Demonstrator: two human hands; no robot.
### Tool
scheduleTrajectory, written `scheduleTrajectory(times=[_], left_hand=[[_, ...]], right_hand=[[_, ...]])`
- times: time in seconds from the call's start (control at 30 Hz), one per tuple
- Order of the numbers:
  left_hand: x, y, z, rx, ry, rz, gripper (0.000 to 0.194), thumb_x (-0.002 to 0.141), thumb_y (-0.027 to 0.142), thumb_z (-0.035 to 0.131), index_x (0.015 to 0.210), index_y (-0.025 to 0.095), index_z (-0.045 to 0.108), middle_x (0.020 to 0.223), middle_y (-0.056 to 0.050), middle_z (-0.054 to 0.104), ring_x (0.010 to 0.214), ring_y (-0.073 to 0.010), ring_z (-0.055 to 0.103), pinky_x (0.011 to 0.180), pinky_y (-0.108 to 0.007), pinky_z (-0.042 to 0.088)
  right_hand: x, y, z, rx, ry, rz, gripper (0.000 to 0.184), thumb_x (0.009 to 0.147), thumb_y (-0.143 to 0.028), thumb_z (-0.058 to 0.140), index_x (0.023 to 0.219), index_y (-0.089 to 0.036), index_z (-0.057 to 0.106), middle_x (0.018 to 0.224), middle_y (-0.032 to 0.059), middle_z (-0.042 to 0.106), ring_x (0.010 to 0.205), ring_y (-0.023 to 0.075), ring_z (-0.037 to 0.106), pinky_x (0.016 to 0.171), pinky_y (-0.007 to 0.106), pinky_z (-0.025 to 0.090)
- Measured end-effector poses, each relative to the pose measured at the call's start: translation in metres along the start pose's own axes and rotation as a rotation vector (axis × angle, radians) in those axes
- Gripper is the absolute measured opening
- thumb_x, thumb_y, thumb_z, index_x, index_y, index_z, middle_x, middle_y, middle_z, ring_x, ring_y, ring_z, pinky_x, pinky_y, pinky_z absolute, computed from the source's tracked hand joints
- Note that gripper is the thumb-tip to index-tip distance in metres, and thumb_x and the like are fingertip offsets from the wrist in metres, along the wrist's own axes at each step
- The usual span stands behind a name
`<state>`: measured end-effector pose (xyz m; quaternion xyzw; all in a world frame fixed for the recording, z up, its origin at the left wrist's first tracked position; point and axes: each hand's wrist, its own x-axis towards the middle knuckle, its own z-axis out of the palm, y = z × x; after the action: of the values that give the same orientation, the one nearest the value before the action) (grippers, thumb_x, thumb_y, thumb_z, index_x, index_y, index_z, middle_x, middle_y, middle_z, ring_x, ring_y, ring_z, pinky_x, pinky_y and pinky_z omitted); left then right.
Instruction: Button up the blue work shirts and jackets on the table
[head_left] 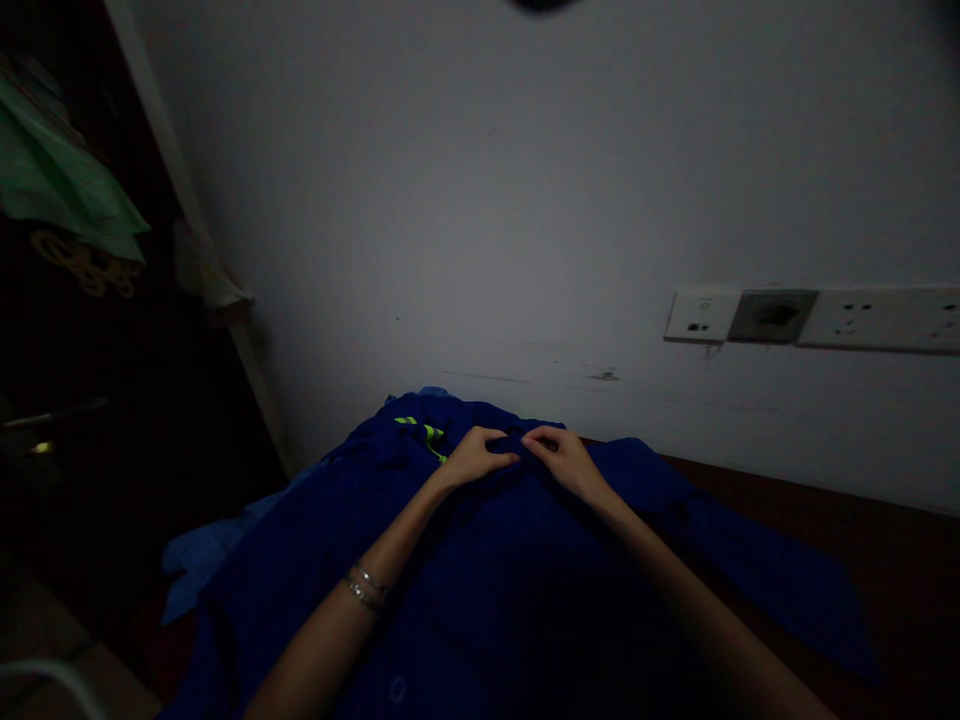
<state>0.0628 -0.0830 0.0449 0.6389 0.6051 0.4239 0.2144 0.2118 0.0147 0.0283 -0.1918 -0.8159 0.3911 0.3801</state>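
A dark blue garment with long sleeves lies spread out in front of me, one sleeve stretching to the right. Yellow-green trim shows on it left of my hands. My left hand, with bracelets at the wrist, pinches the cloth near the garment's far edge. Just beside it, my right hand has its thumb and fingertips pressed together on the same cloth. The dim light hides whether a small part, such as a button, sits between the fingers.
Lighter blue cloth sticks out at the left under the garment. The dark red-brown surface meets a pale wall. Sockets line the wall at right. A dark door with a handle and hanging green cloth stands left.
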Motion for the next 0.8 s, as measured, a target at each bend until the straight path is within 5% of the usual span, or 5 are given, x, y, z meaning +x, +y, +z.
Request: scheduleTrajectory(times=[0.8], left_hand=[[0.002,-0.002,0.003,0.082,0.063,0.027,0.023,0.070,0.029,0.058,0.078,0.010,0.069,0.067,0.000,0.063,0.060,-0.0119,0.052,0.056,-0.021,0.038]], right_hand=[[-0.001,-0.008,-0.004,0.033,0.004,0.021,0.021,0.072,-0.032,0.053,0.075,-0.014,0.065,0.075,0.0048,0.067,0.071,0.0166,0.061,0.069,0.026,0.045]])
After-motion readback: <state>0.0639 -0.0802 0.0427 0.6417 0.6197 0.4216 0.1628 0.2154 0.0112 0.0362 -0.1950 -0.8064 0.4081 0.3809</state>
